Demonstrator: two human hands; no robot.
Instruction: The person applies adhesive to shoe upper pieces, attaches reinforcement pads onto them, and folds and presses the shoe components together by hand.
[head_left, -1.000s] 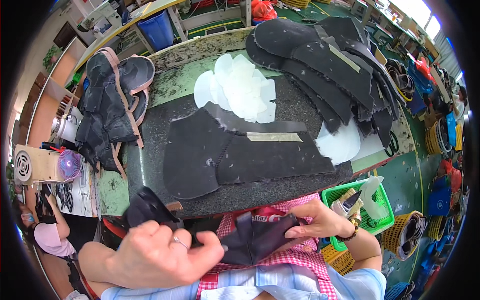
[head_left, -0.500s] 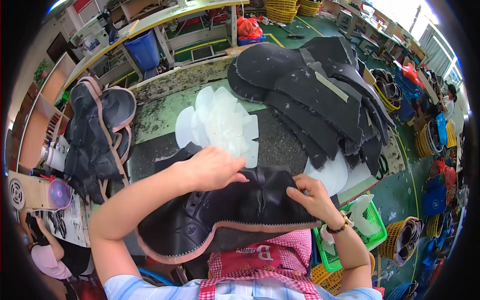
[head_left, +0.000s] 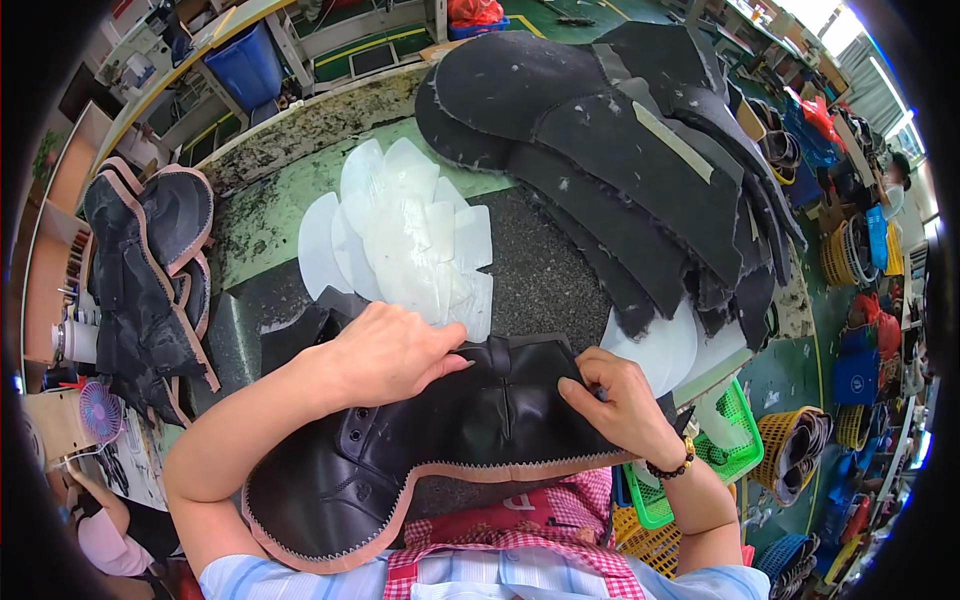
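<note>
A black leather boot upper (head_left: pixel 450 425), edged in pink with zigzag stitching, lies spread in front of me, its rounded end at the lower left. At its far edge my left hand (head_left: pixel 385 350) is closed in a pinch, fingers curled under and partly hidden. My right hand (head_left: pixel 620 400) grips the upper's right end, thumb on top and fingers over the far edge. Just beyond my left hand are overlapping white stiffener pieces (head_left: pixel 410 215). Eyelets show near my left wrist.
Black fuzzy-backed pieces (head_left: pixel 620 170) are piled at the far right of the table. More pink-edged uppers (head_left: pixel 150 270) stand stacked at the left. A green basket (head_left: pixel 740 440) and yellow baskets (head_left: pixel 790 455) sit to the right. Another person (head_left: pixel 110 530) works at the lower left.
My view has shifted, so the table and its piles appear larger and the left stack farther left. Both hands stay on the upper, which sits slightly lower and more to the left in view.
</note>
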